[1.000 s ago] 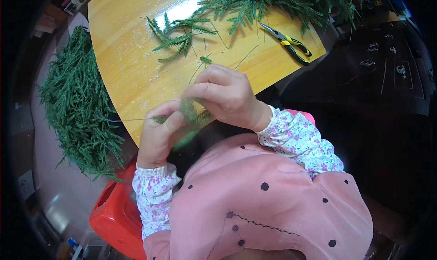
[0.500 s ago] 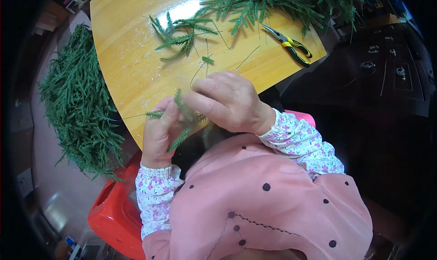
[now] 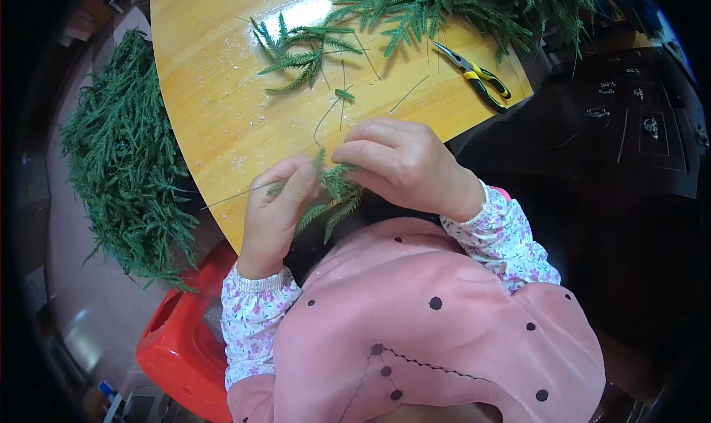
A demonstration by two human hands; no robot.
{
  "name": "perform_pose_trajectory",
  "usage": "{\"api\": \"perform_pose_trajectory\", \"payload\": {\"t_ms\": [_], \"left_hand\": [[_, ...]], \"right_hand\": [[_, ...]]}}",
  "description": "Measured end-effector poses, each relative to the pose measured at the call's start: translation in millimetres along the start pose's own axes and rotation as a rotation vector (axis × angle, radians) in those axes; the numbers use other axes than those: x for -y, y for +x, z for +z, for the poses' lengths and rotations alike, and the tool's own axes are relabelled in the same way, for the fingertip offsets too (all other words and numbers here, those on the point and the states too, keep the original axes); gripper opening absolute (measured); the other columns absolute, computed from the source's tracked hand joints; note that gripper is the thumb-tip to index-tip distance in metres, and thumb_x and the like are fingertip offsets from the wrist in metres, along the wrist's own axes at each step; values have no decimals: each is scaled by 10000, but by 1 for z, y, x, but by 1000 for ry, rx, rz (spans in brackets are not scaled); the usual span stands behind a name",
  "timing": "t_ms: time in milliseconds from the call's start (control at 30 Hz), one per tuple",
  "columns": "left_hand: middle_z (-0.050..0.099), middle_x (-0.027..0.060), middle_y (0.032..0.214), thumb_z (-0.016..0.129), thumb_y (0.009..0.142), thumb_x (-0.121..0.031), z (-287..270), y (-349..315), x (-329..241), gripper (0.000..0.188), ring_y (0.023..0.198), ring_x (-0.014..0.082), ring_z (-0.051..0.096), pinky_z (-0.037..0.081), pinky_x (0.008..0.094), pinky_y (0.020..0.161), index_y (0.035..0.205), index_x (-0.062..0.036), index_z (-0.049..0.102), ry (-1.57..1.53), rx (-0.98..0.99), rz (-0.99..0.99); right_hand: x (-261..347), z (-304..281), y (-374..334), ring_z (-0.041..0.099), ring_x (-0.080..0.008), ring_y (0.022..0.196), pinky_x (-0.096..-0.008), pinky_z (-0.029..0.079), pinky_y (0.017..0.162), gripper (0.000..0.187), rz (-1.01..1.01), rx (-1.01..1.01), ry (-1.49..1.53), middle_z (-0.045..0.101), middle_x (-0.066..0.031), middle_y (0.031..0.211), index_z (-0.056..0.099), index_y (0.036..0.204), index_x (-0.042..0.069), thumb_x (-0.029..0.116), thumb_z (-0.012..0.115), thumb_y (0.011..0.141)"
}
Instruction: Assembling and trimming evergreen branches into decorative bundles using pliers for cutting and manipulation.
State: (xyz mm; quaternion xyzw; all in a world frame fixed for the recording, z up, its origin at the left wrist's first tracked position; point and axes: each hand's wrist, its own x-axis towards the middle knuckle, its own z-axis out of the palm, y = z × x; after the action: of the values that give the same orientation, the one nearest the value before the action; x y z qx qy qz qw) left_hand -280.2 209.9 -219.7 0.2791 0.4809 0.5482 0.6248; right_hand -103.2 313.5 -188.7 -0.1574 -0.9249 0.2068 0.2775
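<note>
My left hand (image 3: 275, 212) pinches a small green artificial pine sprig (image 3: 342, 190) between thumb and fingers, at the table's near edge. Several needled fronds fan out from it, some hanging over my lap. A thin wire stem sticks out leftward past the same hand. Opposite it, my right hand (image 3: 407, 160) has its fingers closed at the sprig's right side; its fingertips partly hide the frond there. Beyond both hands lie a tiny green piece (image 3: 344, 95) with thin wires and a branched pine sprig (image 3: 304, 56).
The yellow wooden table (image 3: 200, 75) is strewn with pale crumbs. Long-nose pliers (image 3: 474, 75) with yellow-black handles lie at its right. A heap of pine branches (image 3: 459, 12) covers the far edge; another pile (image 3: 126, 164) stands left. A red plastic stool (image 3: 181, 349) sits at lower left.
My right hand has moved a little right and no longer blurs. The sprig has turned, its fronds now bunched between both hands, and its wire stem shows at the left.
</note>
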Motion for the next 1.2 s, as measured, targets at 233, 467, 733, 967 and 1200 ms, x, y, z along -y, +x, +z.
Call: {"api": "perform_pose_trajectory", "payload": {"t_ms": [233, 467, 733, 967, 1200], "left_hand": [[539, -36, 763, 600, 936, -272, -11, -6, 2, 263, 713, 49, 459, 375, 207, 654, 912, -11, 625, 35, 111, -21], [505, -13, 730, 587, 928, -259, 2, -9, 17, 239, 680, 112, 443, 368, 255, 666, 851, -32, 590, -445, 338, 8], [512, -12, 746, 577, 944, -293, 3, -4, 4, 260, 765, 119, 477, 386, 275, 728, 838, -55, 582, -392, 144, -17], [533, -14, 745, 560, 956, -324, 4, -5, -3, 287, 735, 89, 489, 393, 240, 692, 881, -51, 604, -172, 34, -29], [543, -26, 718, 542, 965, -334, 10, -2, -12, 317, 687, 59, 482, 388, 213, 649, 848, -48, 614, -14, -28, -47]], "right_hand": [[6, 10, -3, 617, -275, 690, -336, 500, 582, 281, -33, -96, -63, 602, -94, 787, 618, 949, 50, -34, 669, 687], [-3, 33, 0, 603, -291, 669, -346, 490, 580, 292, -72, -152, 334, 600, -96, 771, 610, 976, 38, -58, 633, 701], [4, 23, 2, 596, -256, 685, -356, 483, 585, 298, -146, -234, -148, 578, -76, 786, 590, 984, 19, 46, 647, 693], [3, 8, 8, 583, -233, 680, -334, 468, 579, 329, -175, -79, -256, 562, -68, 795, 583, 954, 10, 91, 641, 640], [-2, 2, 12, 571, -229, 664, -326, 454, 569, 350, -161, 10, -270, 535, -65, 757, 576, 923, 10, 112, 651, 597]]}}
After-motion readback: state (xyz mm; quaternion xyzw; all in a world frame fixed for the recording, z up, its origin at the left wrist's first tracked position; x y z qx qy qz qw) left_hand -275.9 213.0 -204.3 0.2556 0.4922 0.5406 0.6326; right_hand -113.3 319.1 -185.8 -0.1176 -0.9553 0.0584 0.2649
